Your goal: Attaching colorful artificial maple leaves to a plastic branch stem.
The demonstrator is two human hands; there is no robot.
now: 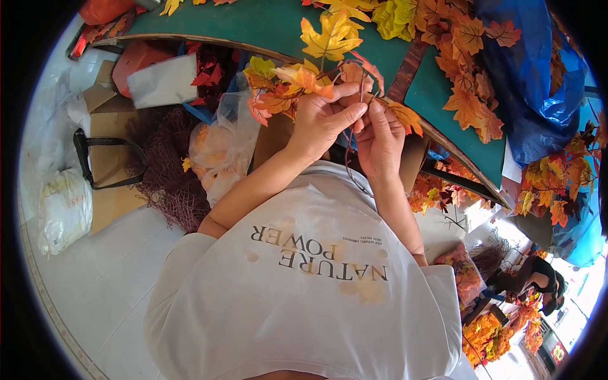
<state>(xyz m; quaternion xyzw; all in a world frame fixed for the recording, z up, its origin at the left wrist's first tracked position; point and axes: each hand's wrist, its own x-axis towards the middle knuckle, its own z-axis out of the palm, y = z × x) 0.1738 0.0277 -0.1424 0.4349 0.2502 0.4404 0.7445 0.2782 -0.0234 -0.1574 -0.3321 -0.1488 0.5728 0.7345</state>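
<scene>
In front of my chest, both hands meet at a brown stem (348, 155) of an artificial maple leaf garland. My left hand (316, 120) is closed, its thumb and fingers pinching the stem, with orange and yellow leaves (272, 95) fanning out beside it. Close against it, my right hand (382, 138) pinches the same stem between thumb and fingers. A yellow leaf (332, 37) stands up above the hands, and an orange leaf (405, 118) sticks out past the right fingers. From the hands, the stem's thin end hangs down toward my shirt. The exact grip point is partly hidden by the fingers.
A green table (253, 24) with a worn wooden edge lies just beyond my hands. Orange leaf sprays (472, 95) and a blue plastic bag (529, 76) lie at its right. To the left are brown twig bundles (168, 164), a cardboard box (114, 171) and a clear bag (218, 142).
</scene>
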